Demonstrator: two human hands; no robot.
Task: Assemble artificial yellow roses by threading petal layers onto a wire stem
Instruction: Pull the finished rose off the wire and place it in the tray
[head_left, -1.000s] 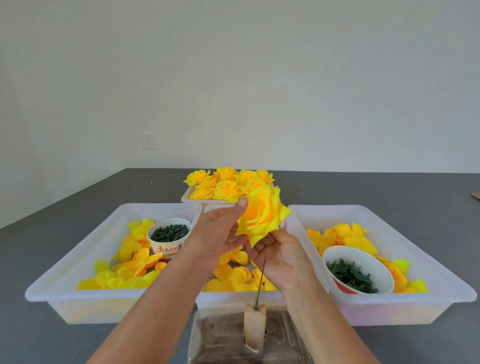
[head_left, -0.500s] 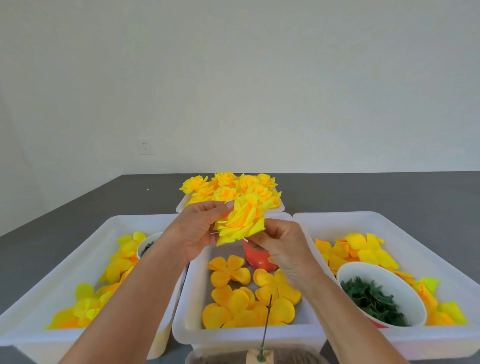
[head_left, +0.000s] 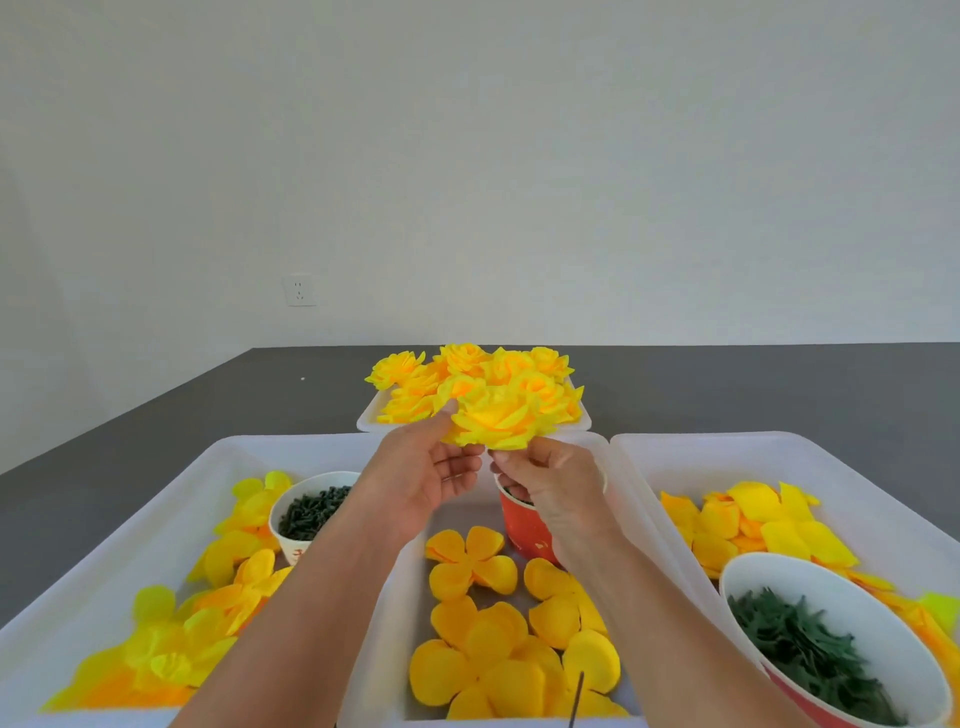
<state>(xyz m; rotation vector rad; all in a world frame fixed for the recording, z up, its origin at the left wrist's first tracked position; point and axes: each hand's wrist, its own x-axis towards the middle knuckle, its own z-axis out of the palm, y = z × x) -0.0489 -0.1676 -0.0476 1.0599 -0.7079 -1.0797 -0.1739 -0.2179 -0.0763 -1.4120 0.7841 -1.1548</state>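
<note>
Pinching an assembled yellow rose (head_left: 496, 422) from beneath, left hand (head_left: 418, 480) and right hand (head_left: 550, 480), above the middle tray (head_left: 387, 613), finished roses (head_left: 467, 376) behind.

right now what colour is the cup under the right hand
Red, with a white rim: the cup shows best in the head view.

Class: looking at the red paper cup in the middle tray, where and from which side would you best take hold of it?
Grip the red paper cup round its lower side wall, coming from its left. It stands upright, the right hand covers its rim and right side, and loose petal layers lie only low beside it.
</note>
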